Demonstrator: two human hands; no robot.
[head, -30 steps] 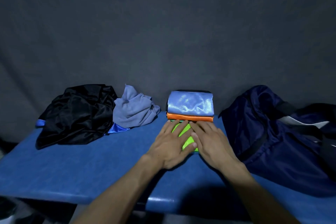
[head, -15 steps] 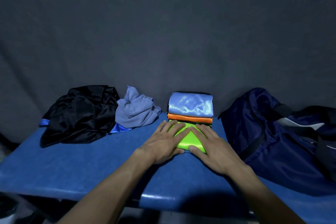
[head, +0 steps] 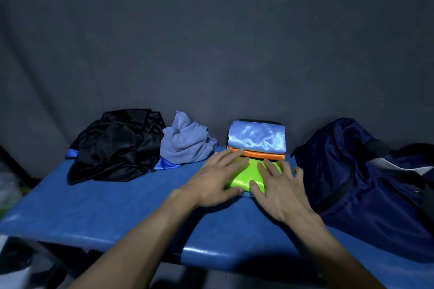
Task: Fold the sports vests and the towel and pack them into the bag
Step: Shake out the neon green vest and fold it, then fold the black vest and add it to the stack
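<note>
Both our hands lie flat on the folded, glossy lime-green vest [head: 252,175], which sits on the blue padded tabletop [head: 112,199] directly at twelve o'clock from us. Our left hand [head: 216,178] covers its nine o'clock half and our right hand [head: 279,189] its three o'clock half, fingers straight and spread; neither grip is curled round anything, they only press on the cloth. The green bundle runs its long axis from nine to three o'clock, and each hand is equally near its own end.

Just beyond it at twelve o'clock, touching it, stands a stack: a shiny light-blue folded vest [head: 257,139] on top of an orange folded vest [head: 260,154]. The green one looks slick and likely to slide or spring open, so we judge that it wants lifting from both short ends at once.

The dark navy fabric bag [head: 366,176] lies near at three o'clock. At ten o'clock, well apart, a crumpled grey-blue towel [head: 185,145] and a heap of black satin vests [head: 117,145] wait unfolded.
</note>
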